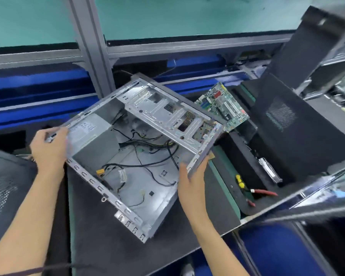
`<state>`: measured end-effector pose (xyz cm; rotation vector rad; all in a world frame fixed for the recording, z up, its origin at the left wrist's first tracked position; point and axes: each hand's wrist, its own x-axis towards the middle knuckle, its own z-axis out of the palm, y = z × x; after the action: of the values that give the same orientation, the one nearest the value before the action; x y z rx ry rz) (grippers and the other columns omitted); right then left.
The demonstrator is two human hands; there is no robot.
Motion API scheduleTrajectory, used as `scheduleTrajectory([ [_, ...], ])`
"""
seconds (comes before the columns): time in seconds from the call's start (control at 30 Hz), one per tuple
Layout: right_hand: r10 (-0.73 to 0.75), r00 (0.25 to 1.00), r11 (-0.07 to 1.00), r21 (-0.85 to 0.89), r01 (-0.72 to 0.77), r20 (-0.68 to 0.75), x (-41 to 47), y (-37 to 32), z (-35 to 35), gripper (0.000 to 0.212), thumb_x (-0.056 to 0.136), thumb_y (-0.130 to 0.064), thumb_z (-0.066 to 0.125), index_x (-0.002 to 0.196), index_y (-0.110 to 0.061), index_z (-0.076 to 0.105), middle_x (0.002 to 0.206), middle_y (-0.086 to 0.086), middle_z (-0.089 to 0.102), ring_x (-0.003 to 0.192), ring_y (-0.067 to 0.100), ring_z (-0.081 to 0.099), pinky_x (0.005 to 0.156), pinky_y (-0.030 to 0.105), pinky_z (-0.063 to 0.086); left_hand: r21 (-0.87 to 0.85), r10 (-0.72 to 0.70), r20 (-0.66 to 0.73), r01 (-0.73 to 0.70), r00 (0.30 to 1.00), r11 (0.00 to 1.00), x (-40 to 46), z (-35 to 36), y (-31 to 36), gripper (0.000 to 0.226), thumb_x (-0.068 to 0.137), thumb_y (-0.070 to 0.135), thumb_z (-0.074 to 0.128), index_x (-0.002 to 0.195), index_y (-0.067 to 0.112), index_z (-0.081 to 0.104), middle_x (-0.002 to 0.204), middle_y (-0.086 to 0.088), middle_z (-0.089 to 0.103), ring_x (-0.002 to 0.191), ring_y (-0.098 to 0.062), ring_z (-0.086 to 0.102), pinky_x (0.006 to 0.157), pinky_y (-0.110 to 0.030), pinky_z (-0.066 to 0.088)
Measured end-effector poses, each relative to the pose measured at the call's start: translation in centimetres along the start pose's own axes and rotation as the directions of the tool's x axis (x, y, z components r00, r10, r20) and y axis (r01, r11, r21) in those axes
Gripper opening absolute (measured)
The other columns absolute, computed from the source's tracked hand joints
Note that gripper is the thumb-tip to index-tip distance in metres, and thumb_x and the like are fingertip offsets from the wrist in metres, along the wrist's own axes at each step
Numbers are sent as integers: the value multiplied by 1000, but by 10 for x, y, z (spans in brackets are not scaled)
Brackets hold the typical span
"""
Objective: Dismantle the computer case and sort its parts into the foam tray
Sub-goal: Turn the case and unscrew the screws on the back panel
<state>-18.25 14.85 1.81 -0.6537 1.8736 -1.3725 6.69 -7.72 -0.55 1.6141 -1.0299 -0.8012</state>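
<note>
On the dark bench mat (pixel 112 236), both hands gripped the open computer case (pixel 147 176): left hand (pixel 48 148) beside its power supply (pixel 94 136), right hand (pixel 191 180) near loose cables (pixel 147 164).

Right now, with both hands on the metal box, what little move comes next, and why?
Probably set the computer case flat on the dark mat. The left hand and right hand hold it tilted, and the power supply and loose cables are still inside, easier to take out once it rests steady.
</note>
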Motion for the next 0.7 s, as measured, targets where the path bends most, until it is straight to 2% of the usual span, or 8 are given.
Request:
scheduleTrajectory([
  [0.1, 18, 998, 998, 55, -14, -66, 6, -2, 10, 77, 108, -36, 43, 159, -33, -15, 160, -24, -2, 152, 3, 7, 116, 20, 8, 73, 6, 10, -6, 1000, 997, -2, -6, -1, 39, 86, 42, 66, 113, 15, 68, 107, 2, 63, 94, -10, 56, 82, -24, 42],
  [0.17, 6, 997, 1000, 28, -4, -74, 23, -3, 7, 74, 109, -33, 43, 162, -29, -8, 165, -15, 8, 152, 7, 15, 113, 20, 14, 83, 16, 9, -16, 1000, 996, -12, -12, -1, 36, 90, 42, 62, 116, 17, 66, 110, 2, 60, 96, -12, 54, 82, -27, 41],
  [0.27, 0, 998, 1000, -9, -1, -64, 55, -9, -1, 70, 108, -33, 47, 163, -31, 4, 167, -9, 19, 148, 13, 29, 111, 26, 24, 80, 2, -1, -2, 1000, 997, -34, -26, -6, 31, 94, 43, 56, 115, 21, 64, 108, 6, 58, 89, -11, 52, 77, -29, 40],
  [0.37, -30, 999, 998, -62, 29, -17, 87, -20, -5, 65, 105, -34, 51, 162, -33, 18, 158, 1, 40, 129, 18, 50, 100, 30, 41, 57, -4, -18, 5, 1000, 998, -53, -40, -9, 29, 95, 42, 58, 114, 21, 65, 108, 7, 58, 91, -10, 51, 77, -25, 38],
  [0.43, -17, 998, 995, -93, 22, 52, 102, -30, -4, 65, 103, -39, 53, 161, -35, 22, 158, 2, 37, 135, 23, 47, 107, 38, 43, 45, -15, -54, 17, 998, 999, -66, -45, -10, 24, 96, 41, 58, 110, 23, 62, 107, 10, 57, 95, -8, 50, 77, -21, 37],
  [0.5, 16, 992, 998, -65, -8, 124, 104, -37, -3, 71, 101, -45, 56, 161, -33, 20, 162, -1, 31, 144, 24, 38, 117, 45, 35, 72, 3, -105, 4, 994, 997, -77, -46, -11, 21, 98, 40, 55, 109, 23, 59, 107, 10, 56, 96, -8, 49, 82, -23, 36],
  [0.6, 43, 991, 999, 16, -45, 129, 65, -29, -9, 73, 98, -49, 61, 158, -31, 23, 153, -12, 41, 132, 7, 47, 106, 33, 39, 116, 17, -147, 0, 989, 993, -86, -43, -9, 33, 100, 38, 51, 121, 14, 59, 115, 4, 57, 100, -10, 48, 86, -26, 35],
  [0.7, -20, 994, 996, 83, 11, 106, 10, 0, -11, 59, 101, -46, 56, 154, -39, 29, 137, -35, 46, 112, -25, 47, 95, 22, 40, 120, -24, -179, 46, 984, 992, -87, -38, -7, 38, 100, 37, 49, 125, 10, 57, 123, -5, 58, 100, -14, 48, 86, -28, 36],
])
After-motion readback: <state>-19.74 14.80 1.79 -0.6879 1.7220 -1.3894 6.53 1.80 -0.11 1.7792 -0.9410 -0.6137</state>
